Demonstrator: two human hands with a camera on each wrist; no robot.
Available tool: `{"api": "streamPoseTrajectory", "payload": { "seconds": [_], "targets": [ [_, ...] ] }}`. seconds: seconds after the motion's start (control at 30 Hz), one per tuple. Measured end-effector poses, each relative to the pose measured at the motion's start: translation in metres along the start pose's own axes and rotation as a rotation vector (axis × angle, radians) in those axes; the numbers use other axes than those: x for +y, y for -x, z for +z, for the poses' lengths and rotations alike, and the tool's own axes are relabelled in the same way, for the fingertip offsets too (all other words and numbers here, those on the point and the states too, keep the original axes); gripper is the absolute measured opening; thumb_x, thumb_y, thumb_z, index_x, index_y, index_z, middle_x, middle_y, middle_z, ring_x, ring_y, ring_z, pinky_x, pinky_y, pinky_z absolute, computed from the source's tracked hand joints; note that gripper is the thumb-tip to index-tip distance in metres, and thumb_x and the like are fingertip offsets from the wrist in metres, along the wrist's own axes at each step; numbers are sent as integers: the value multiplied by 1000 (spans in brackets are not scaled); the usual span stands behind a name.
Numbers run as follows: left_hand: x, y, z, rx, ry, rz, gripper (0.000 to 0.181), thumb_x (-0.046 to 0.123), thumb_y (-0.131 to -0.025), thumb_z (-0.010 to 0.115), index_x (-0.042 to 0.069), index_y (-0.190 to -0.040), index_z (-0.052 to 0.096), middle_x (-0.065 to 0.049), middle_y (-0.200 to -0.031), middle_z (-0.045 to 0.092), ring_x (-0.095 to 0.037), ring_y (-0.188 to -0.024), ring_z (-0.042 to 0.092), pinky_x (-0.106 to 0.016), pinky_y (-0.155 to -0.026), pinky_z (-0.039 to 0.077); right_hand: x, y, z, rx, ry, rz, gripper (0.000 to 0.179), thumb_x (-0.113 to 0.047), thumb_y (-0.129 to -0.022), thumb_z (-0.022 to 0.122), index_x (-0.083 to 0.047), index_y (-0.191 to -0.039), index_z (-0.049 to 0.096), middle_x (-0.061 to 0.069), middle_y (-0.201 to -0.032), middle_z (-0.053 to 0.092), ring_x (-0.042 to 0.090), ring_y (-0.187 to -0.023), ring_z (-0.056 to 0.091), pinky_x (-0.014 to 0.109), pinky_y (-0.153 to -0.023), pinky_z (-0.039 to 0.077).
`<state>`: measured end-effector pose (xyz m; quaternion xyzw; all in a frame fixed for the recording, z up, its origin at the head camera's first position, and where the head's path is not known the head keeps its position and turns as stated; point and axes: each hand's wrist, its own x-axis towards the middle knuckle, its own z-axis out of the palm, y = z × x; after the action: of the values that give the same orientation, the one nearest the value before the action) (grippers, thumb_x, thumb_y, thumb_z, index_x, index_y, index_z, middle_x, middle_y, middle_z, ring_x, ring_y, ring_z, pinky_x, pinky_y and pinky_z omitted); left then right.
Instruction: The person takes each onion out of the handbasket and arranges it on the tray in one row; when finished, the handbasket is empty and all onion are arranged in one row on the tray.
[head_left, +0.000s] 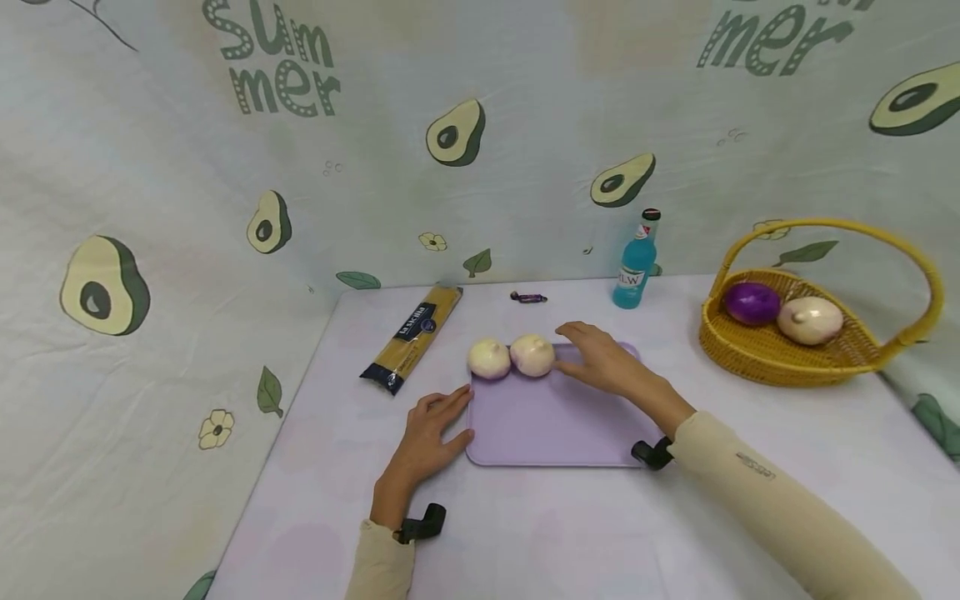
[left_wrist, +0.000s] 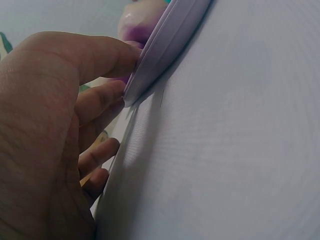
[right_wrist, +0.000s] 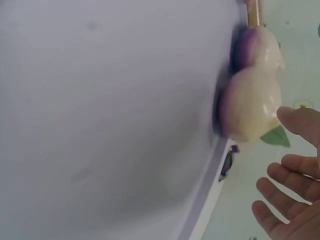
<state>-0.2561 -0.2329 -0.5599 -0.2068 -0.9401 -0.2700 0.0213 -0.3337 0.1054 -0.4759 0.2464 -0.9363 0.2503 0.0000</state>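
Observation:
On the lavender tray (head_left: 555, 425), two white-and-purple turnips (head_left: 533, 356) sit side by side at the far left corner. My right hand (head_left: 600, 360) hovers over the tray's far side, thumb close beside the right-hand turnip (right_wrist: 250, 105), fingers loosely spread and holding nothing. At the tray's left edge is my left hand (head_left: 429, 437), its thumb and fingertips touching the rim (left_wrist: 165, 47) without curling round it. In the left wrist view, part of one turnip (left_wrist: 142, 21) shows past the rim.
A yellow wicker basket (head_left: 787, 367) at right holds a purple vegetable (head_left: 752, 303) and a white one (head_left: 810, 321). A blue bottle (head_left: 633, 265) stands at the back. A pasta packet (head_left: 414, 337) lies behind the left hand, a small wrapped candy (head_left: 528, 297) near the back edge.

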Motion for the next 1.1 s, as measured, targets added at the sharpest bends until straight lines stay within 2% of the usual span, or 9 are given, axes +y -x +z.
{"api": "streamPoseTrajectory", "payload": {
  "seconds": [0.23, 0.43, 0.6, 0.97, 1.1],
  "targets": [
    [-1, 4, -1, -10, 19, -30, 65, 40, -95, 64, 28, -154, 41, 17, -159, 33, -24, -136, 33, -51, -110, 20, 15, 24, -20, -3, -1, 42, 58, -26, -94, 71, 1, -141, 51, 22, -146, 48, 41, -136, 41, 58, -110, 32],
    [0, 5, -2, -22, 19, -55, 65, 41, -95, 64, 31, -155, 40, 21, -159, 31, -22, -138, 31, -51, -110, 19, 33, 38, -38, 32, 15, 70, 56, -25, -95, 70, 1, -141, 52, 22, -146, 48, 41, -135, 42, 58, -109, 33],
    [6, 2, 0, -16, 47, -35, 64, 39, -94, 65, 28, -154, 42, 17, -158, 34, -24, -136, 32, -53, -110, 19, 52, 52, -53, 67, 38, 93, 54, -25, -95, 68, 1, -139, 52, 23, -145, 48, 42, -134, 42, 58, -109, 34],
    [7, 1, 1, -13, 41, -25, 64, 38, -95, 65, 28, -154, 42, 15, -158, 35, -25, -137, 33, -54, -109, 20, 73, 71, -68, 79, 72, 148, 50, -21, -96, 67, 2, -138, 52, 26, -143, 48, 44, -131, 44, 61, -105, 36],
    [8, 1, 0, -20, 49, -48, 64, 38, -95, 65, 29, -154, 41, 17, -158, 34, -24, -137, 32, -53, -110, 20, 80, 77, -76, 103, 84, 161, 49, -21, -96, 67, 2, -137, 53, 26, -141, 50, 44, -130, 45, 60, -105, 37]
  ]
}}
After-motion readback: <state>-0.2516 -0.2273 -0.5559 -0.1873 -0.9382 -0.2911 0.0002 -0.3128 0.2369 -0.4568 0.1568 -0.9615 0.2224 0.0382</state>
